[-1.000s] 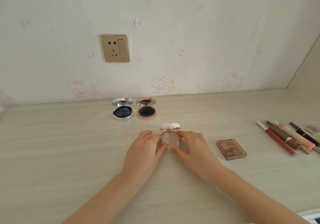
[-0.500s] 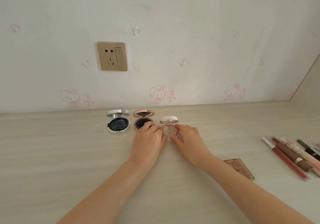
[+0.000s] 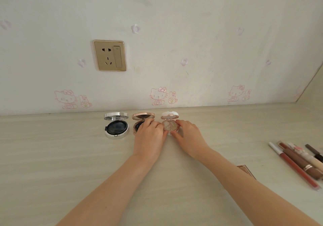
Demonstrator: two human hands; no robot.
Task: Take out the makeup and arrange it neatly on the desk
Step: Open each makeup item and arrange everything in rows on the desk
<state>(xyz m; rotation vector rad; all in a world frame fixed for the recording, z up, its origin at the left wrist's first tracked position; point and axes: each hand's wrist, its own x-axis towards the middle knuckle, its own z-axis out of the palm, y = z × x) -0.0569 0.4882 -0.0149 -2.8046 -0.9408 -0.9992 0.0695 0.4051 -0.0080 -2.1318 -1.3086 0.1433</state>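
Three open round compacts stand in a row near the wall on the pale desk [image 3: 52,156]. The silver compact [image 3: 116,127] is leftmost, the rose-gold compact [image 3: 142,120] is in the middle, partly hidden by my left hand. The white and pink compact [image 3: 170,124] is rightmost, its lid up. My left hand [image 3: 150,138] holds its left edge with curled fingertips and my right hand [image 3: 187,136] holds its right and front edge.
Several lip glosses and pencils [image 3: 300,163] lie side by side at the right edge. A corner of a brown eyeshadow palette [image 3: 246,170] shows behind my right forearm. A gold wall socket [image 3: 110,55] sits above the desk.
Both hands have slid the white and pink compact away from me, from mid-desk to the wall, into line right of the rose-gold compact. The view has tilted upward.
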